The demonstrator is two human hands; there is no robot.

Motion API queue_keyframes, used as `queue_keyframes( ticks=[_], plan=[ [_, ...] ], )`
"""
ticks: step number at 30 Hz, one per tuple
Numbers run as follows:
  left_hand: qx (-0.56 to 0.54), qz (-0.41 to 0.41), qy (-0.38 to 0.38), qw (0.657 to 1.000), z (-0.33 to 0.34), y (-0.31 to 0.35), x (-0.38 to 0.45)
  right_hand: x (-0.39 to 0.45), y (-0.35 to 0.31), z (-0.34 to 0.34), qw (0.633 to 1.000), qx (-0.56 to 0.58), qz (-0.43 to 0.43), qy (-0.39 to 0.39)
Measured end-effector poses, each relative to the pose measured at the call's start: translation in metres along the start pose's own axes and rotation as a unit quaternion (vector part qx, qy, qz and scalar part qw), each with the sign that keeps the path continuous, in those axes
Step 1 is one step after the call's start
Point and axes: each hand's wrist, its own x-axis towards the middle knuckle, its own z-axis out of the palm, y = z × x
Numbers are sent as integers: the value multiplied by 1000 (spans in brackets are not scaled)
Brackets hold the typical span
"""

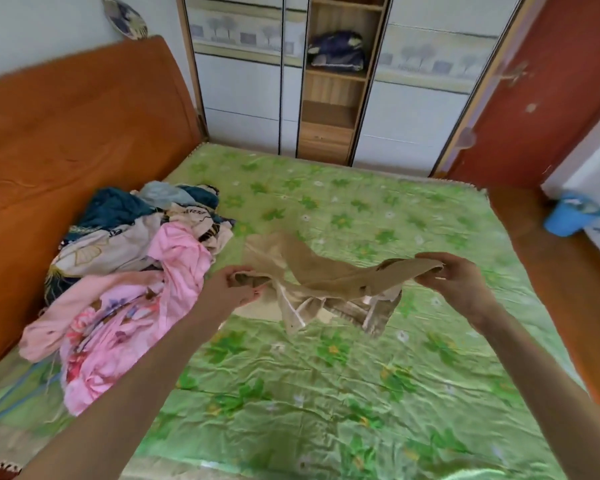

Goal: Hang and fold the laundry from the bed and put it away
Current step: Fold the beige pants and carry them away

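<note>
Laundry (125, 271) sits heaped at the head end of the bed (326, 393), to our left: pink floral pieces in front, dark blue and cream prints behind, all unfolded. One beige garment (323, 278) is out of the heap, held up over the green quilt between our two hands. Left hand (232, 289) grips one bunched end, fingers curled round the cloth. Right hand (454, 282) pinches the other end, fingers clamped on the edge. The middle sags and a loose part hangs down toward the quilt; whether it touches, we cannot tell.

Step in hand, as we judge it: spreading this piece out to find its shape before folding or hanging. Most of the task is left.

Next move calls for locating a clean edge or waistband, pulling it taut, then laying it flat on the bare quilt near us. Thin, slippery-looking cloth; it may twist.

Wardrobe (336, 81) stands beyond the bed with open shelves, likely where it goes.
</note>
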Motion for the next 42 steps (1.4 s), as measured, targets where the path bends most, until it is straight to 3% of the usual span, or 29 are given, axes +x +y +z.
queue_keyframes(
  ticks=[2,5,9,13,15,16,19,23,27,31,34,37,40,42],
  plan=[
    [118,66,4,991,1,29,-3,2,-18,-23,995,-69,-51,47],
    [202,122,52,970,8,77,-14,5,-42,-65,981,-125,-104,105],
    [371,263,141,879,15,135,-29,8,-80,-120,964,-163,-170,123],
    [364,413,207,809,26,187,-44,-25,-140,-163,976,-44,-211,27],
    [315,438,204,817,32,217,-52,-37,-160,-188,975,1,-223,12],
    [266,439,176,840,34,234,-57,-41,-170,-198,973,31,-230,9],
    [140,387,15,911,47,273,-69,-41,-188,-222,962,154,-224,39],
    [11,308,-114,945,80,286,-52,-18,-189,-230,960,192,-178,96],
    [-12,210,-106,972,118,266,-26,24,-157,-223,970,95,-91,205],
    [-15,183,-26,983,148,239,-11,41,-125,-213,971,53,-55,226],
    [3,171,-30,985,158,228,-4,43,-106,-220,978,98,-40,179],
    [39,109,-88,989,154,233,2,37,-91,-239,973,225,-31,44],
    [77,25,-230,970,141,246,2,28,-83,-250,959,265,-23,-96],
    [83,26,-332,939,146,253,-4,26,-83,-250,950,284,-24,-128]
  ],
)
